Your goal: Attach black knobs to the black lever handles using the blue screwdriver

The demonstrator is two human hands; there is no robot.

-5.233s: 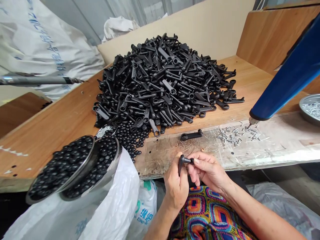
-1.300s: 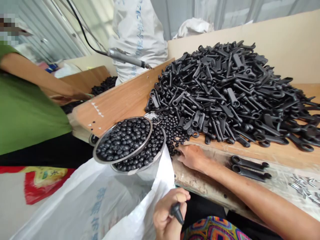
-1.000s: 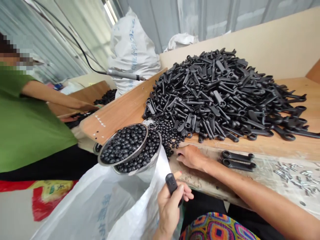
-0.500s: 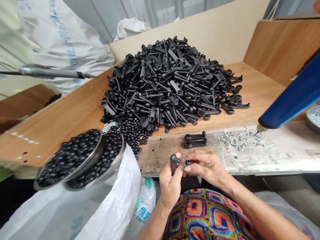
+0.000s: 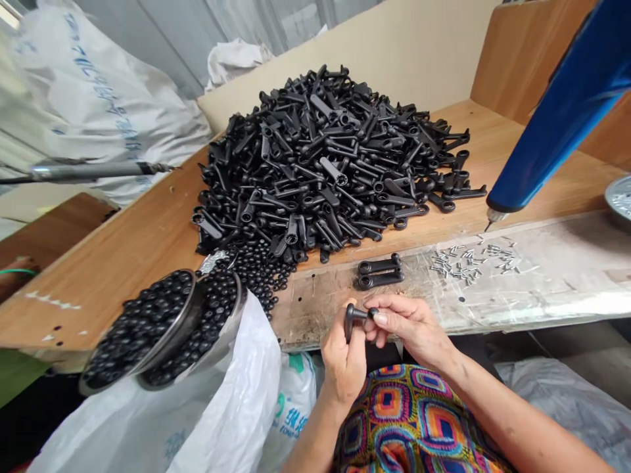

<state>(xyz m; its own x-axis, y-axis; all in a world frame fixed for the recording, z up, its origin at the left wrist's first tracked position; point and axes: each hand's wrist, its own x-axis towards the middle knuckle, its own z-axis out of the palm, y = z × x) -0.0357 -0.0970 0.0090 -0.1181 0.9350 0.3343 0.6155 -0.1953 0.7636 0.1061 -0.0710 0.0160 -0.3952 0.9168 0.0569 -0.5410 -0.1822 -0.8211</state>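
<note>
In the head view, the left hand (image 5: 344, 358), low centre of the frame, has its fingers wrapped round a black crank-shaped part (image 5: 350, 322), whose narrow stem points right. The right hand (image 5: 417, 325), just beside it, pinches a black bead (image 5: 373, 313) between thumb and fingers at the end of that stem. Both hands are at the front edge of the workbench (image 5: 557, 282), above the patterned clothing (image 5: 404, 414).

Just beyond them, two matching black parts (image 5: 379, 280) lie side by side on the worn strip along that edge. Small metal pins (image 5: 473, 259) are scattered to their right; past these the strip is mostly bare as far as the right of the frame, where a metal dish (image 5: 614, 200) is cut off. The blue driver (image 5: 552, 118) slants down from upper right, its tip over the bench just behind the pins.

A large heap of black parts (image 5: 320, 171) fills the upper centre, with bare wood on its right. At its lower left, loose black beads (image 5: 261, 276) spread towards two bead-filled bowls (image 5: 240, 299), tilted over the edge above a white bag (image 5: 231, 394), leaving little room on that side.
</note>
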